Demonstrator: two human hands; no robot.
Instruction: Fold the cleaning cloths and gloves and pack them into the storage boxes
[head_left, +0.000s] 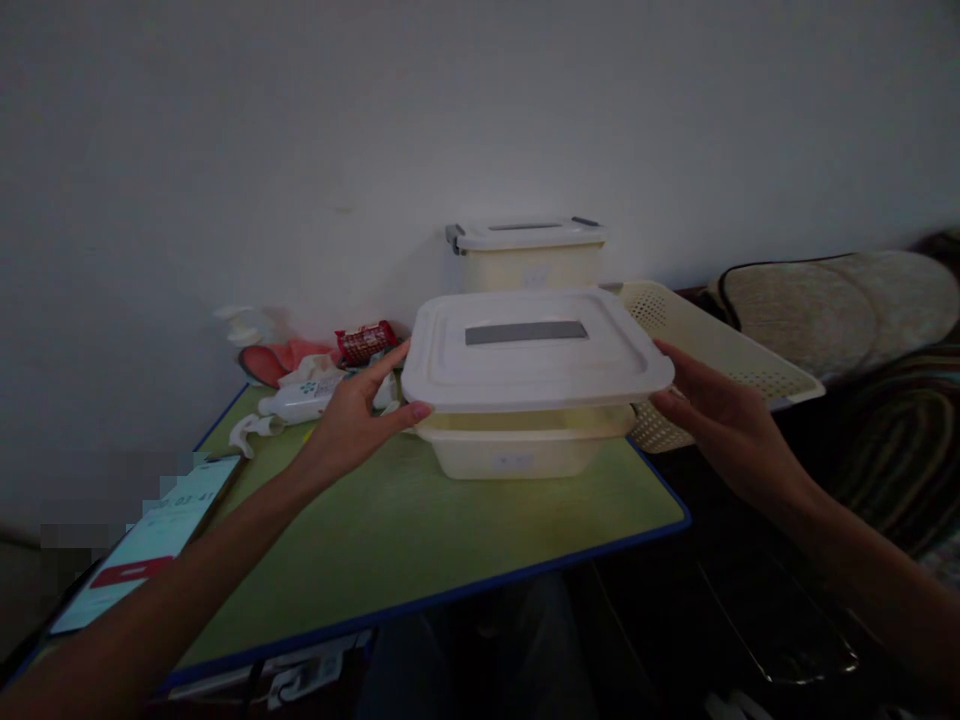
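Observation:
A white lid (536, 370) with a grey strip across its middle is held level between my two hands. My left hand (351, 418) grips the lid's left edge, thumb at the near corner. On the opposite side my right hand (724, 425) pinches the right edge between thumb and fingers. Just beneath the lid stands a cream plastic storage box (517, 455) on the green table; a gap shows between the box's front rim and the lid. The lid hides most of the box's opening.
Behind stands another lidded box (532, 265). A perforated cream basket (720, 350) sits at the right, near a rolled beige cushion (832, 305). On the left lie a white bottle (304, 400), a spray head (253, 432), a red packet (365, 343) and a phone (161, 530).

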